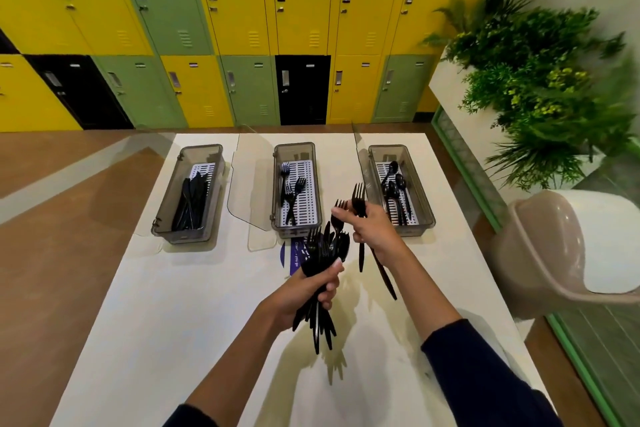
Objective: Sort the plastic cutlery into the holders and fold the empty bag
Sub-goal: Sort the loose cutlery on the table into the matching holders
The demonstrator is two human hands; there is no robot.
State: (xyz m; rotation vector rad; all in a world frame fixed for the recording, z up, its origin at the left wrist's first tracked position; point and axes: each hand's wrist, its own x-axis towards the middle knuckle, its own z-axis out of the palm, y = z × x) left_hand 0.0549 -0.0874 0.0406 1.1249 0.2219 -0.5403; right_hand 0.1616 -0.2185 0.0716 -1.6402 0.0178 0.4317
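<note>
My left hand (pixel 313 291) grips a bundle of black plastic cutlery (pixel 323 253) above the white table (pixel 166 322), tines and bowls pointing up. My right hand (pixel 372 225) holds black forks (pixel 359 198) and pinches the top of another fork still in the bundle. Three smoky clear holders stand in a row at the far side. The left holder (pixel 188 192) contains knives, the middle holder (pixel 294 189) a few forks, the right holder (pixel 401 189) spoons. Their lids stand open beside them. A bag is not clearly in view.
A blue round sticker (pixel 292 258) lies on the table in front of the middle holder. A beige chair (pixel 554 246) stands at the right edge, with green plants (pixel 540 87) behind it. Yellow, green and black lockers (pixel 242 31) line the far wall.
</note>
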